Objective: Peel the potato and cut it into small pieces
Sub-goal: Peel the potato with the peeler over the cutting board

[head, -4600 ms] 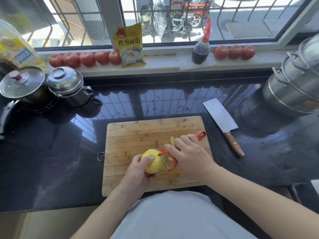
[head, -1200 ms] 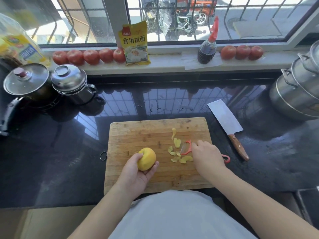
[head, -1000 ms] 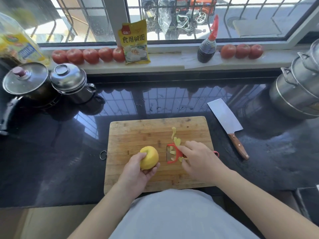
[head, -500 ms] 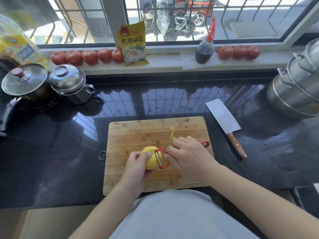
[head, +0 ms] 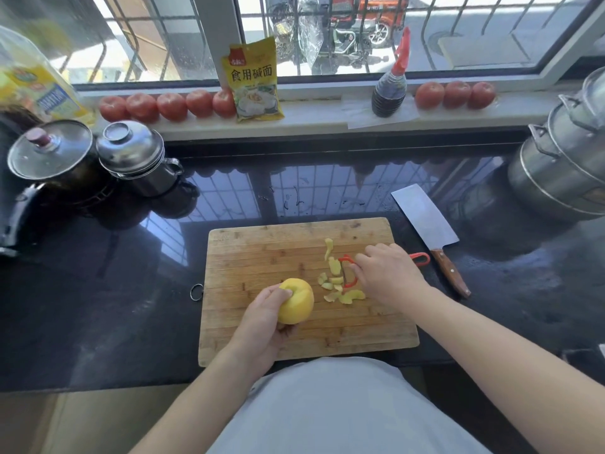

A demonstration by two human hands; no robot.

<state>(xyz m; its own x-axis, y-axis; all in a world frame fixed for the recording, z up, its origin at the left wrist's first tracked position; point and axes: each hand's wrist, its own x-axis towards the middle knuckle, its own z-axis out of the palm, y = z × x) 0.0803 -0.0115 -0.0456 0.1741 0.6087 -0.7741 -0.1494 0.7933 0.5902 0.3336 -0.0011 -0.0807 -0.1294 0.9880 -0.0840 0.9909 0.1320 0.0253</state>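
Peeler lifted off the potato; peeling nearly complete.
Left hand [head: 262, 317] gripped the potato [head: 295, 305]; right hand [head: 388, 275], clasping the peeler [head: 347, 271], had swung from it to the peelings [head: 340, 283]; cutting remained.

— Where does the only view sit?
— On the person's head, looking forward and steeply down at the worktop [head: 98, 306], close over the cutting board [head: 262, 250], facing the window [head: 327, 34].

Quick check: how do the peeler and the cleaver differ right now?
The peeler is red and slim; the cleaver has a broad steel blade and wooden handle. The right hand grips the peeler over the cutting board; the cleaver lies untouched on the counter, right of the board. Both are cutting tools.
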